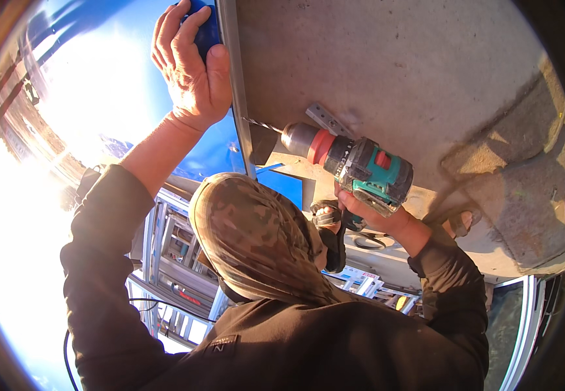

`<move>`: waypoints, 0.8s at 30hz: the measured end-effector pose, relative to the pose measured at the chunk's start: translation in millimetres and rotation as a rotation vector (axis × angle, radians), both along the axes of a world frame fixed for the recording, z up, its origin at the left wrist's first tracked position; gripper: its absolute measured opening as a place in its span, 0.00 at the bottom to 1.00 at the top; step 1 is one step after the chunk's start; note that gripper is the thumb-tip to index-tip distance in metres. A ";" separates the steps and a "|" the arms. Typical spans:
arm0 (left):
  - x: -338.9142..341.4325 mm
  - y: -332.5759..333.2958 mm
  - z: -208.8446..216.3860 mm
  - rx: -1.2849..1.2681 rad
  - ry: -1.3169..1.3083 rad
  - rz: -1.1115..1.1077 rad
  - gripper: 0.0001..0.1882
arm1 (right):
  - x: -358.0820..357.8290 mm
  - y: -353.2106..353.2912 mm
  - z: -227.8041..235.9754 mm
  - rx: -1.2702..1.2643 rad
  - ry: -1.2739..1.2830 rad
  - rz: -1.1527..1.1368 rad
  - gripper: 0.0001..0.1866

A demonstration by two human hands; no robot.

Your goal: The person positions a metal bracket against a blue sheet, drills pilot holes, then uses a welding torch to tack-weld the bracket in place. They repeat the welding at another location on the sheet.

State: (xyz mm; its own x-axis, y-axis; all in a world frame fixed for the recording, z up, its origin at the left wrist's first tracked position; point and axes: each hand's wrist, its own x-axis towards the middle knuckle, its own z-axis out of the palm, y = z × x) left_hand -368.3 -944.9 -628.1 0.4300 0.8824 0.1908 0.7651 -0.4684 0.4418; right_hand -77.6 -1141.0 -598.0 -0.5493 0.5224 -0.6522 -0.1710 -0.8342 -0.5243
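My left hand [194, 78] lies on a shiny blue panel [214, 146] near its metal-trimmed edge [233, 58]. Its fingers are spread, with dark blue showing between fingers and thumb. In my right hand [383, 218] is a green and black cordless drill [377, 173] with a red collar, gripped by its handle. From its chuck [298, 138] a twist bit [263, 124] points left. The bit's tip is at the panel's edge; I cannot tell if it touches. A small metal bar with holes [328, 120] is on the concrete just beyond the chuck.
A camouflage cloth [250, 228] over a head hides part of the floor between my arms. Below it are aluminium frame pieces [165, 241] and a black cable [171, 303]. A sandalled foot [326, 214] stands near the drill. Grey-brown slabs [520, 189] lie at right. Glare washes out the left.
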 end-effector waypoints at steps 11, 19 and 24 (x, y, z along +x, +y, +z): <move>-0.3 -0.5 0.2 -0.004 0.001 0.005 0.26 | 11.2 7.1 -12.2 1.053 -0.345 0.337 0.19; 0.3 0.8 1.2 0.020 0.018 -0.004 0.25 | 7.7 25.3 3.0 0.319 -0.022 0.116 0.16; 0.5 1.6 1.9 0.047 0.050 -0.008 0.24 | 5.5 27.3 6.8 0.782 -0.269 0.187 0.17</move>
